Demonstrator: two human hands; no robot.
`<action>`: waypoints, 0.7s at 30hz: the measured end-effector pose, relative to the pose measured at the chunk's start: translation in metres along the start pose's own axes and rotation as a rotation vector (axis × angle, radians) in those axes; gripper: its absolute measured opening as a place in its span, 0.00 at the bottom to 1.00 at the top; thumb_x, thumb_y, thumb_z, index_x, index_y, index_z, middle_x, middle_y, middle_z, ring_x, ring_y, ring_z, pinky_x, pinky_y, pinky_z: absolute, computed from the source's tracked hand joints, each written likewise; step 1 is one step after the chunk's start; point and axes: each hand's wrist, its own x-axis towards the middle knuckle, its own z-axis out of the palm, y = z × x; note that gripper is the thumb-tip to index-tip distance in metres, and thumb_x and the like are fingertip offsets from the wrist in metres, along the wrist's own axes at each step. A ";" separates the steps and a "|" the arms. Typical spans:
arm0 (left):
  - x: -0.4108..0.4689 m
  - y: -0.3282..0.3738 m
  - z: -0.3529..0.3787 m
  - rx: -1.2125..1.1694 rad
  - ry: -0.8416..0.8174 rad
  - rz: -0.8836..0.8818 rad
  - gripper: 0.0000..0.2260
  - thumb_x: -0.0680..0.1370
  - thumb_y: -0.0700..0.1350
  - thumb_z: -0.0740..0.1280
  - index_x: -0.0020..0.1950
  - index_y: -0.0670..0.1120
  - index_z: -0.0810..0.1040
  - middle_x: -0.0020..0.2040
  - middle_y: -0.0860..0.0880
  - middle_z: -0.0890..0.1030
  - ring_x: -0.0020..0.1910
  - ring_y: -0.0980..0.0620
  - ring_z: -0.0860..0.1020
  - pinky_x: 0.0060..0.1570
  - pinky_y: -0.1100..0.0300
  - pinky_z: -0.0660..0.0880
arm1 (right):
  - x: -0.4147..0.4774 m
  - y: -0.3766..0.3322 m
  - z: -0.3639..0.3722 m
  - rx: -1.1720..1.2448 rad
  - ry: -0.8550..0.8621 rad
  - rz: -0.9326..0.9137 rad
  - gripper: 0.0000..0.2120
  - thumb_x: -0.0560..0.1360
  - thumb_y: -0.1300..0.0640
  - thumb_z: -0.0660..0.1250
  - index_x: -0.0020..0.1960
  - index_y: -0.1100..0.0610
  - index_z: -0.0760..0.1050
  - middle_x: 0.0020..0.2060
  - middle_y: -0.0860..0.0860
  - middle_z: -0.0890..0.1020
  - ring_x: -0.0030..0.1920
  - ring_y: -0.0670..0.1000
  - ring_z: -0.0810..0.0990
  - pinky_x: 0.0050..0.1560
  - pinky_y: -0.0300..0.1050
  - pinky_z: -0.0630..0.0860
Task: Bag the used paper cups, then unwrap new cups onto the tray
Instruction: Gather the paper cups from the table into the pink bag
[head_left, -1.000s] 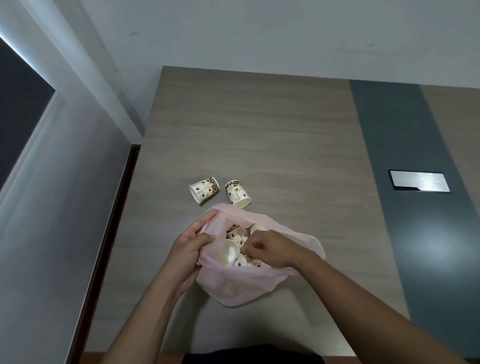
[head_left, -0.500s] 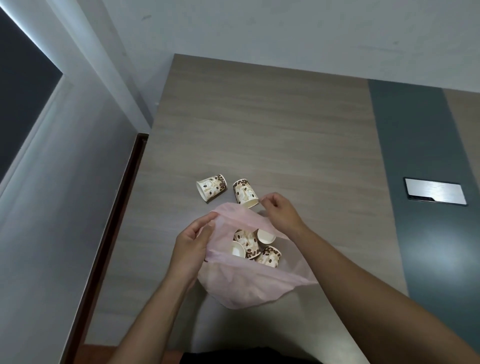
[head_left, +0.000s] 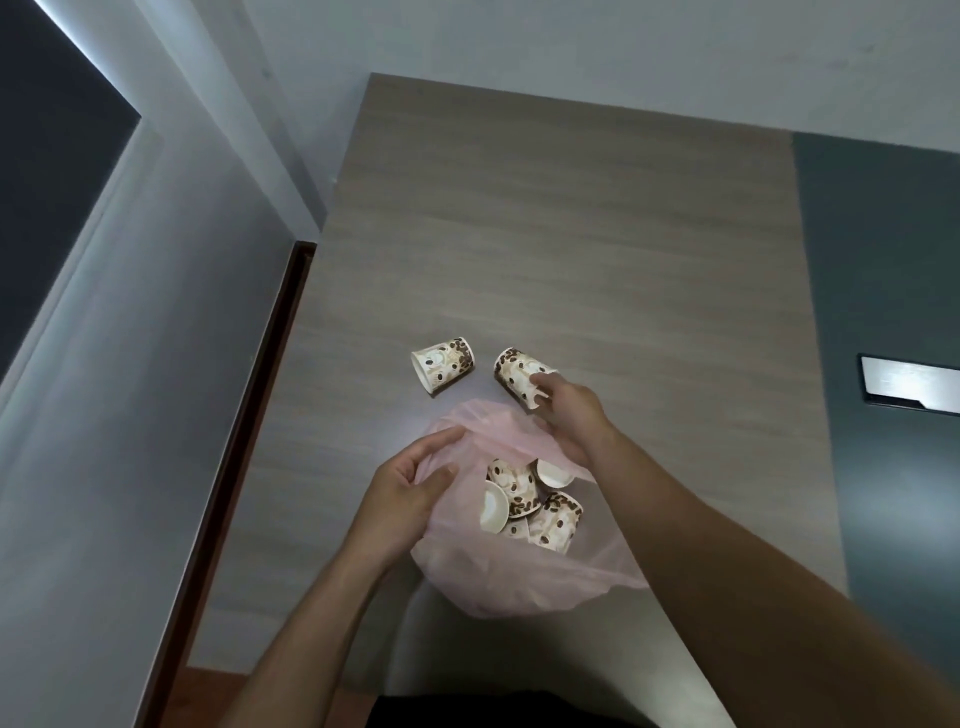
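The right hand (head_left: 569, 410) grips a paper cup (head_left: 519, 375) on the table (head_left: 571, 234), just beyond the pink bag (head_left: 519, 582) whose rim the left hand (head_left: 408, 488) pinches open.

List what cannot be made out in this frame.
- Head view: the count of patterned paper cups inside the translucent pink plastic bag; they overlap.
- The right hand's grip on the lying patterned paper cup: fingers cover its rim.
- The brushed metal plate: cut by the right edge.
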 end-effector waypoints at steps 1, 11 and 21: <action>0.000 0.000 0.000 -0.004 -0.001 0.001 0.20 0.86 0.39 0.71 0.69 0.63 0.87 0.74 0.61 0.82 0.76 0.59 0.78 0.79 0.45 0.77 | 0.001 -0.002 -0.005 0.020 0.046 -0.017 0.10 0.81 0.53 0.73 0.58 0.57 0.86 0.45 0.49 0.86 0.45 0.48 0.83 0.49 0.48 0.77; -0.002 0.004 0.003 -0.094 0.009 -0.053 0.25 0.85 0.37 0.71 0.77 0.61 0.82 0.73 0.61 0.84 0.72 0.57 0.83 0.75 0.43 0.80 | -0.048 -0.014 -0.061 0.037 -0.078 -0.169 0.15 0.83 0.57 0.65 0.44 0.61 0.87 0.40 0.55 0.87 0.39 0.50 0.82 0.35 0.44 0.81; -0.011 0.017 -0.002 -0.122 -0.055 -0.077 0.29 0.83 0.34 0.70 0.80 0.58 0.79 0.75 0.52 0.83 0.71 0.51 0.84 0.73 0.43 0.81 | -0.099 0.028 -0.059 -0.575 -0.399 -0.202 0.17 0.85 0.52 0.66 0.47 0.57 0.91 0.38 0.56 0.84 0.40 0.51 0.79 0.45 0.45 0.74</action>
